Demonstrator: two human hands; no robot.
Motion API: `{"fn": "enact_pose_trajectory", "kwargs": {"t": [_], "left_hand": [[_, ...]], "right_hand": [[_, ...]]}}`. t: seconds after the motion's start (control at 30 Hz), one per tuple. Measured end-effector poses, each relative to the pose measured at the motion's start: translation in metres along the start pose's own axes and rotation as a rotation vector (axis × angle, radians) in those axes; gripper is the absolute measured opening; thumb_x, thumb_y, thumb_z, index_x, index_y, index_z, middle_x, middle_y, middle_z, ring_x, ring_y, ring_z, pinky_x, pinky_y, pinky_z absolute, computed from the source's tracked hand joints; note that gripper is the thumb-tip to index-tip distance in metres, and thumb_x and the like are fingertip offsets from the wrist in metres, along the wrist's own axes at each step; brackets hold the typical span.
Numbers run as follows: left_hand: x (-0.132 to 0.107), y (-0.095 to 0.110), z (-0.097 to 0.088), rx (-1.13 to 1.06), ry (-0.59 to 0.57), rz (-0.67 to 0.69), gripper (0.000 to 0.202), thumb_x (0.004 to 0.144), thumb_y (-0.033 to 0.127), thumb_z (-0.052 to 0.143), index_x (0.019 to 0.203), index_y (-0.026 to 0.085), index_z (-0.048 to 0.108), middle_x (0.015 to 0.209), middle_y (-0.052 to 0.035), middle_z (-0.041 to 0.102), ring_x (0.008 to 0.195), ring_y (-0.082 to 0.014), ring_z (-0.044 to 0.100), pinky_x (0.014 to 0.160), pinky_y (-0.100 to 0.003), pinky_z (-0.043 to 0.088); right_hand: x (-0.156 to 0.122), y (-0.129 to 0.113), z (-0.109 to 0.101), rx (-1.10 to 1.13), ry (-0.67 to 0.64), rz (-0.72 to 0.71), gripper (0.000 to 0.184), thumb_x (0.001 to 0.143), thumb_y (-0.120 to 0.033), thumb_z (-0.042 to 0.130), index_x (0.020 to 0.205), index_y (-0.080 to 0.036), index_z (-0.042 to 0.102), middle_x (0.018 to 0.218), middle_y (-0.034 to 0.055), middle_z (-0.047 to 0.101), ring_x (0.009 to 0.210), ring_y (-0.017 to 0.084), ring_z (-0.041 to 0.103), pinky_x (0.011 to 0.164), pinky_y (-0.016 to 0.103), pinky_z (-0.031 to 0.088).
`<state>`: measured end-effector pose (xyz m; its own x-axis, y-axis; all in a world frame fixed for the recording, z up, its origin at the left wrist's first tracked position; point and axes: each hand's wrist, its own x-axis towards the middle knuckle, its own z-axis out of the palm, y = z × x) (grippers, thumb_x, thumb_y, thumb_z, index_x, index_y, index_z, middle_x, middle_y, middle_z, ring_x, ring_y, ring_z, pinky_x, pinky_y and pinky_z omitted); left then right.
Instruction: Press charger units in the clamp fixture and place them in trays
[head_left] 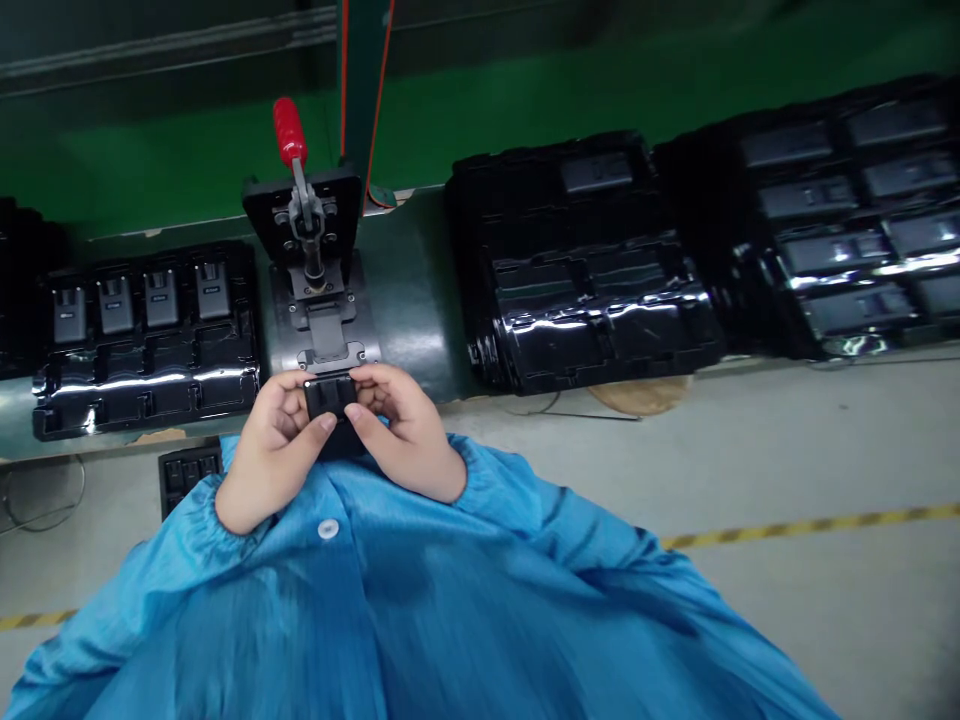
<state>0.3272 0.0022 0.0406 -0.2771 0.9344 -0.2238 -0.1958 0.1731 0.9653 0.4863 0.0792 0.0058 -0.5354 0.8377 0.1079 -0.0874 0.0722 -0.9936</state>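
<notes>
Between my two hands, close to my body, is a small black plastic housing (330,395). My left hand (274,450) is closed on its left side, the thumb on the near edge and fingers behind. From the right, my right hand (409,435) pinches it the same way. Just beyond them stands a metal fixture (328,330) with a toggle clamp (306,215), whose red handle (289,132) points up. A dark shape below the housing is partly covered by my hands, and I cannot tell what it is.
To the left, a black tray (150,375) bears several dark grey battery-like blocks (160,298) in its far row. Stacked black trays (555,320) stand to the right, with one block (598,172) on top. Farther right, another stack holds several blocks (847,250). A green post (365,90) rises behind.
</notes>
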Motion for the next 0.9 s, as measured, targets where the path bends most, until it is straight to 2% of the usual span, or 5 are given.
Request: {"fn": "enact_pose_trajectory", "kwargs": {"t": [0.1,0.2,0.4,0.7,0.9], "left_hand": [[-0.003,0.001,0.0,0.001,-0.009,-0.015,0.044,0.094,0.028,0.079,0.129,0.024,0.054,0.091,-0.0012,0.07,0.093,-0.0177,0.072,0.081,-0.028,0.055],[-0.01,-0.002,0.0,0.01,-0.026,-0.037,0.044,0.095,0.026,0.077,0.131,0.024,0.053,0.098,-0.003,0.072,0.094,-0.0171,0.071,0.081,-0.028,0.056],[-0.024,-0.018,-0.005,0.075,-0.045,-0.172,0.041,0.096,0.025,0.075,0.13,0.024,0.053,0.105,-0.0036,0.07,0.088,-0.0146,0.069,0.078,-0.026,0.056],[-0.02,-0.021,-0.017,0.098,-0.088,-0.147,0.04,0.099,0.029,0.072,0.134,0.025,0.052,0.109,-0.0056,0.07,0.093,-0.016,0.069,0.08,-0.028,0.056],[-0.016,-0.021,-0.028,0.107,-0.127,-0.125,0.035,0.101,0.032,0.071,0.131,0.025,0.055,0.097,-0.0024,0.067,0.082,-0.0135,0.064,0.073,-0.025,0.053]], "right_hand": [[0.0,0.0,-0.003,-0.014,-0.041,0.007,0.031,0.103,-0.036,0.064,0.133,-0.027,0.059,0.097,0.0032,0.066,0.078,0.016,0.064,0.07,0.033,0.058],[-0.005,-0.001,-0.006,-0.047,-0.063,0.028,0.031,0.103,-0.035,0.064,0.132,-0.027,0.06,0.1,0.0041,0.067,0.081,0.018,0.065,0.073,0.035,0.059],[-0.023,0.004,-0.005,0.025,-0.093,0.144,0.026,0.103,-0.026,0.061,0.129,-0.026,0.055,0.102,0.0036,0.065,0.085,0.015,0.065,0.073,0.029,0.056],[-0.015,0.014,-0.003,0.147,-0.131,0.207,0.03,0.104,-0.041,0.065,0.128,-0.025,0.055,0.103,0.0043,0.065,0.086,0.015,0.064,0.074,0.03,0.057],[-0.003,0.012,-0.003,0.239,-0.199,0.266,0.03,0.101,-0.045,0.071,0.118,-0.022,0.059,0.099,0.0036,0.065,0.079,0.013,0.061,0.071,0.028,0.056]]}}
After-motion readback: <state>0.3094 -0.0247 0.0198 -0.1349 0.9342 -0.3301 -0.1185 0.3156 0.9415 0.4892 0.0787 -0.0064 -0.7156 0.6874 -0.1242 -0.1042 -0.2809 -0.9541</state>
